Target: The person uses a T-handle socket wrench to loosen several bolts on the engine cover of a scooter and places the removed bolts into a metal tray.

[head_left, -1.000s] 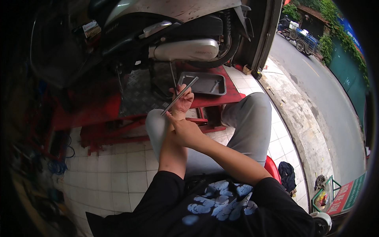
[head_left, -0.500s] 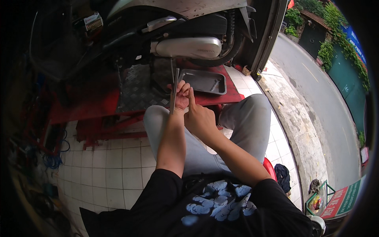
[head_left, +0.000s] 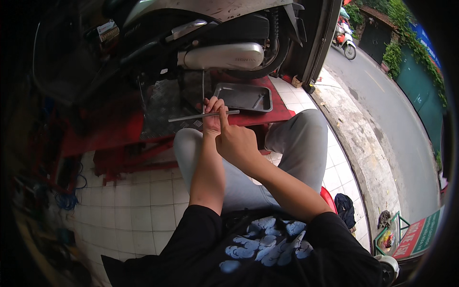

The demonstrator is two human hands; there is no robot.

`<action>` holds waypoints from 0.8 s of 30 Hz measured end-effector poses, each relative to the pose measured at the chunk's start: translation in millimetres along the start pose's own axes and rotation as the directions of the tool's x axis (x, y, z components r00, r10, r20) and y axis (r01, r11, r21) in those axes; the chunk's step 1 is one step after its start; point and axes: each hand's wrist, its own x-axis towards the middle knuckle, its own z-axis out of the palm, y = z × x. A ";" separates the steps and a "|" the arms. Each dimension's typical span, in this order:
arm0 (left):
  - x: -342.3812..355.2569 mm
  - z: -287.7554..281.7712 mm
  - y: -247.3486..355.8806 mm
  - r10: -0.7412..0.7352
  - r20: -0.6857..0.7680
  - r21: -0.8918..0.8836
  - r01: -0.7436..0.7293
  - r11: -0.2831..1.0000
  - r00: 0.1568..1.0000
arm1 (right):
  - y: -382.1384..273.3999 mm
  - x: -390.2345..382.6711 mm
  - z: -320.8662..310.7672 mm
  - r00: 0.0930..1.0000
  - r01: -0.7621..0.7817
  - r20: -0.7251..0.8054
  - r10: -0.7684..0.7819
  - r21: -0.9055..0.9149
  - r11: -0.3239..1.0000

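Note:
My left hand (head_left: 213,115) is closed around a long metal rod (head_left: 203,83) that runs up to the underside of the scooter's silver side casing (head_left: 220,57). A metal bar (head_left: 181,118) lies crosswise at that hand. My right hand (head_left: 236,143) is below and right of it, index finger extended onto the bar, other fingers curled; its palm is hidden. A dark metal tray (head_left: 232,103) with a small tool (head_left: 258,100) in it sits just beyond my hands on the red lift (head_left: 81,141).
My bent knees flank my arms above a tiled floor (head_left: 129,205). Blue hoses (head_left: 67,201) lie at left. A doorway opens rightward onto pavement and a street (head_left: 392,124), where a rider on a white scooter (head_left: 345,45) shows. Dark cloth (head_left: 345,210) and a sign (head_left: 416,232) are at right.
The bar has swung from a diagonal, through near vertical, to horizontal. My right index finger has extended up onto it. A white scooter has appeared on the street; the earlier cart is gone.

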 end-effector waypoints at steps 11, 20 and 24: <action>2.5 13.6 -10.1 0.021 0.014 0.138 -0.023 0.990 1.000 | -10.2 18.9 29.4 0.925 0.340 -0.238 -0.297 0.169 0.925; -4.3 5.8 -6.9 0.024 -0.066 0.188 -0.011 0.982 0.998 | -2.2 11.5 -7.0 0.999 0.016 -0.051 -0.015 0.030 0.999; -2.8 -17.8 2.2 -0.032 -0.032 0.057 0.033 0.998 0.999 | -1.0 8.5 15.9 0.995 -0.057 0.087 0.053 0.050 0.997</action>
